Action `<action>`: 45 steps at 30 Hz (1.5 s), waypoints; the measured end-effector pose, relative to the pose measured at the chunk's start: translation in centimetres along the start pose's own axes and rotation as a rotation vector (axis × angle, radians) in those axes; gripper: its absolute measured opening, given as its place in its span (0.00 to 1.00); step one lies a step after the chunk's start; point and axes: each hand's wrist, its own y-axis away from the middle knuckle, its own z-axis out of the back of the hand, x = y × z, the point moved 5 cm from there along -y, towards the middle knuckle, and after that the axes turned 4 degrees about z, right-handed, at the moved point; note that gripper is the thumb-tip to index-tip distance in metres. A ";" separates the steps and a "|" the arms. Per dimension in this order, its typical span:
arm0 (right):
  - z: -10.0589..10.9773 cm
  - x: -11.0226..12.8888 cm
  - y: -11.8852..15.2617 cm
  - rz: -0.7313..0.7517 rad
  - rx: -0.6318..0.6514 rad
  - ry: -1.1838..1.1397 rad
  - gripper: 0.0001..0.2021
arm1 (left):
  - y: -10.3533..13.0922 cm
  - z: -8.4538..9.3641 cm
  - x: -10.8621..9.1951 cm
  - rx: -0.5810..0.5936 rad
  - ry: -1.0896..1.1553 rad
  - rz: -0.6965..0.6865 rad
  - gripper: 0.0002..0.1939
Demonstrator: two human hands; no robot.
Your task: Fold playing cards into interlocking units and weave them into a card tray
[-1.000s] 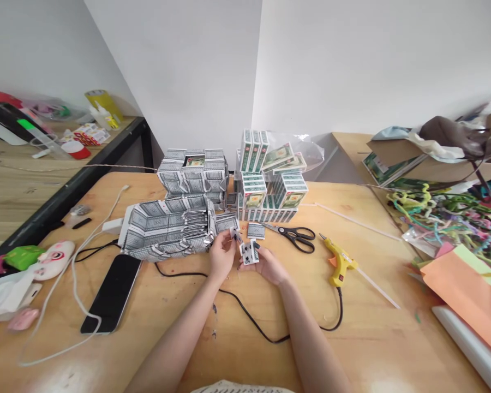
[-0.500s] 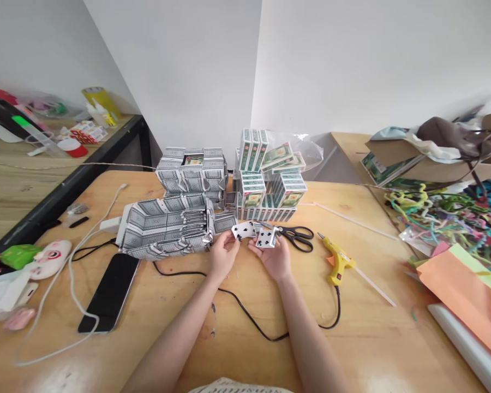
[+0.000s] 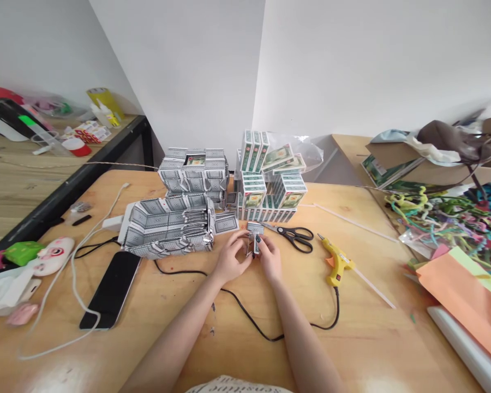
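Observation:
My left hand [image 3: 231, 260] is closed on a playing card turned nearly edge-on. Beside it, my right hand [image 3: 270, 258] pinches another playing card [image 3: 256, 244], its patterned back partly showing. The two cards meet or almost meet between my fingertips; I cannot tell if they are joined. Just beyond my fingers lies a face-down card [image 3: 253, 227] on the table. To the left stands an open, boxlike structure of folded cards [image 3: 159, 222], with another card [image 3: 226, 222] lying at its right end. Black-handled scissors [image 3: 297, 237] rest to the right of my right hand.
A taller card structure [image 3: 194, 174] and stacked card boxes [image 3: 251, 192] stand at the back. The yellow glue gun [image 3: 339, 265] lies right, its black cord crossing beneath my forearms. A phone [image 3: 110, 292] lies left; colourful pipe cleaners [image 3: 450, 210] and orange paper [image 3: 466, 295] sit right.
My hands have come together and turned the cards from face-up to upright, nearly edge-on. A face-down card now shows on the table beyond them. The view has shifted slightly.

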 end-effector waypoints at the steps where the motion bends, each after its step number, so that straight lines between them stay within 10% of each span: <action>1: 0.0 0.2 0.0 0.008 0.005 0.006 0.19 | 0.1 -0.1 -0.1 0.021 -0.004 -0.012 0.03; 45: -0.9 0.9 0.3 -0.025 0.193 0.037 0.17 | 0.3 -0.4 0.8 -0.035 -0.077 -0.054 0.08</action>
